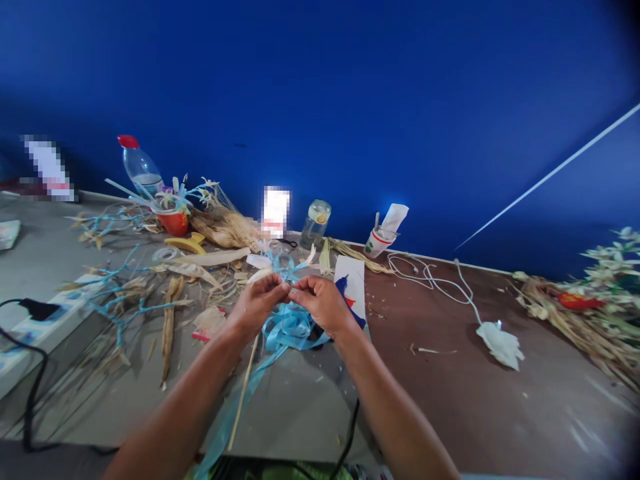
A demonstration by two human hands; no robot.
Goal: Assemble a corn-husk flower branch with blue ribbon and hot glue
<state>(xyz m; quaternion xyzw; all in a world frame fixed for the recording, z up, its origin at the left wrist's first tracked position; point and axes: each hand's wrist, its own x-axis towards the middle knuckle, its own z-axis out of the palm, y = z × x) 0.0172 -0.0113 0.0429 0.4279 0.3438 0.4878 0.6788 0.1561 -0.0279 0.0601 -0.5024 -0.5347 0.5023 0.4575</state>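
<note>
Blue-wrapped stems lie on the left, apart from both hands, as I watch from far away. Next, the left hand pinches what looks like light-blue ribbon; the bit in its fingertips is too small for me to tell. I think it needs a firm but soft hold, so nothing slips or bends. Ribbon loops sit just below the fingertips, and one tail runs down near a thin pale stick. The right hand pinches there too, its tips touching the left's. I'd pull gently, keeping the ribbon flat. White card lies beside it.
</note>
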